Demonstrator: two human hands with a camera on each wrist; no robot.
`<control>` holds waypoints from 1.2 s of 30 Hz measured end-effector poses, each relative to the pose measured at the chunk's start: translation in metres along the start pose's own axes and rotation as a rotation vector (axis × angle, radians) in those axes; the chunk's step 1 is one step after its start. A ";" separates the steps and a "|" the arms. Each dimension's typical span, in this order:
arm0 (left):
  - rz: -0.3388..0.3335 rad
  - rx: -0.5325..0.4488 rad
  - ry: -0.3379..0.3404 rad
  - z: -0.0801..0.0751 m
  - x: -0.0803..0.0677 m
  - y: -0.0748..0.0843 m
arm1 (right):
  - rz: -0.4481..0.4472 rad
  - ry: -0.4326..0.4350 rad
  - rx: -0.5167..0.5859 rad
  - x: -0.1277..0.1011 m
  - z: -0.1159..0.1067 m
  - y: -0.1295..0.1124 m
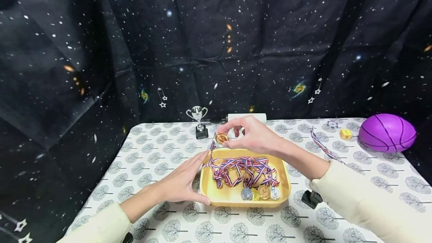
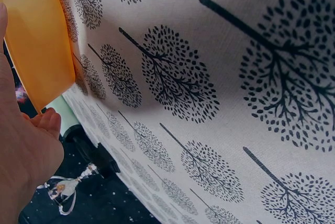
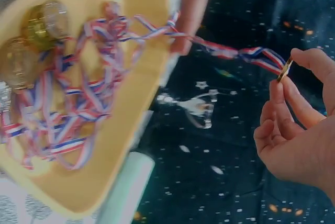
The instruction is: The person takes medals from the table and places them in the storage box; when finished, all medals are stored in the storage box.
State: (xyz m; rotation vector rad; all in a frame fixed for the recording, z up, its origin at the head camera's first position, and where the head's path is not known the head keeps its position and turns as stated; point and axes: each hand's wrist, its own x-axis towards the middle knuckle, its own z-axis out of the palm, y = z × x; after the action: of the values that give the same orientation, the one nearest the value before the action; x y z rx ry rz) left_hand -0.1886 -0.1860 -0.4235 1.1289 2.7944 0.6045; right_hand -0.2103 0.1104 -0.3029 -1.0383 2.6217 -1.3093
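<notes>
- R hand (image 1: 254, 137) was raised just above the far rim of the yellow tray (image 1: 233, 198), thumb and fingertips pinching a gold medal (image 1: 221, 138) by its edge; the other fingers were loosely curled.
- In the right wrist view the medal (image 3: 284, 70) showed edge-on between thumb and forefinger, w/ its striped ribbon (image 3: 220, 51) running taut from it down into the tray (image 3: 136, 103).
- L hand (image 1: 182, 183) lay flat against the tray's left side, fingers straight along the wall, thumb at the near-left corner; it gripped nothing.
- Left wrist view: palm (image 2: 26, 156) beside the tray's yellow wall (image 2: 36, 35), over the tree-print tablecloth (image 2: 209, 103).
- Inside the tray: a tangle of red-white-blue ribbons (image 1: 243, 170) and approx. four more medals (image 1: 261, 192), gold and silver, along the near wall.
- Small silver trophy cup (image 1: 198, 121) stood on a black base just behind the tray, near the held medal.
- White roll (image 1: 246, 117) lay at the table's back edge.
- Purple ball (image 1: 387, 133) sat at far right, w/ a small yellow cube (image 1: 345, 134) just left of it, well apart from the tray.
- Another ribbon (image 1: 322, 146) lay on the cloth by the R forearm.
</notes>
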 end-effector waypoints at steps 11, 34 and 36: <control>-0.014 -0.011 -0.016 -0.001 0.000 0.002 | 0.176 0.016 -0.267 -0.027 0.024 0.036; -0.008 -0.004 -0.010 0.001 0.001 0.001 | 0.389 0.009 -0.330 -0.067 0.064 0.050; -0.007 -0.005 -0.011 0.001 0.001 0.001 | 0.399 -0.001 -0.328 -0.069 0.069 0.050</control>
State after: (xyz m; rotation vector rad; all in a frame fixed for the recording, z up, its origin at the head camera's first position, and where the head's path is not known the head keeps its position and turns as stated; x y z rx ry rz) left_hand -0.1884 -0.1843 -0.4238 1.1170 2.7849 0.6024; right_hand -0.1634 0.1228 -0.4013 -0.4866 2.8999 -0.8161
